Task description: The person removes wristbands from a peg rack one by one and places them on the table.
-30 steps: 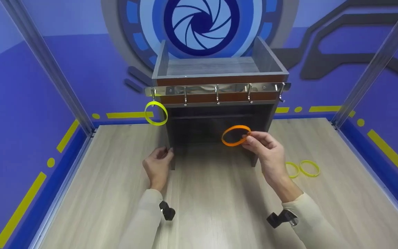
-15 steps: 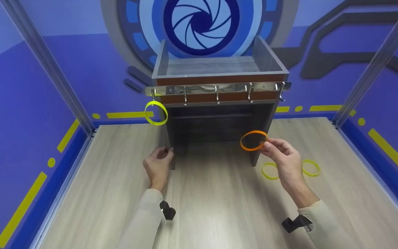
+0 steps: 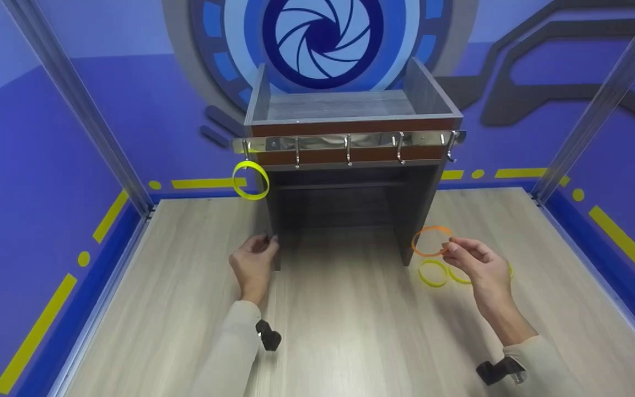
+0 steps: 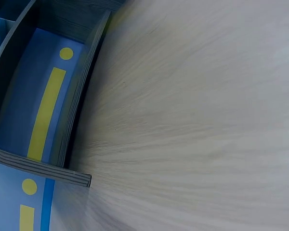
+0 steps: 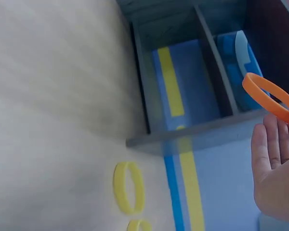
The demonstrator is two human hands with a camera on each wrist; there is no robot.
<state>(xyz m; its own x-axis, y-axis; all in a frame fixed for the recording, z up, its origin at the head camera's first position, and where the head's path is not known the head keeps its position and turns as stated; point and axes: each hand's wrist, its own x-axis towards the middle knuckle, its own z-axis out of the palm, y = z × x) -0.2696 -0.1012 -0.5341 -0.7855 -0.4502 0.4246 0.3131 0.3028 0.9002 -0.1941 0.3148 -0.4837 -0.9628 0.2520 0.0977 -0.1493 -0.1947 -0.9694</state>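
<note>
My right hand (image 3: 483, 270) pinches an orange wristband (image 3: 430, 255) by its near right side, off the floor beside the rack's right leg. In the right wrist view the same orange wristband (image 5: 267, 100) stands out beyond my fingers. My left hand (image 3: 252, 262) holds the front edge of the left side panel (image 3: 273, 220) of a grey wooden rack, low down. From the leftmost hook (image 3: 247, 148) on the metal strip hangs a yellow wristband (image 3: 251, 197). Several yellow wristbands (image 3: 420, 274) lie on the floor by my right hand, which partly hides some.
A metal hook strip (image 3: 323, 143) with several hooks runs across the rack's front. The rack has an open top tray (image 3: 339, 105) and a dark hollow below. Blue printed walls (image 3: 130, 110) enclose the wooden floor (image 3: 339, 331) on the left, back and right.
My right hand has moved right and down with the orange wristband, from before the rack's opening to above the yellow wristbands. The left hand stays at the side panel.
</note>
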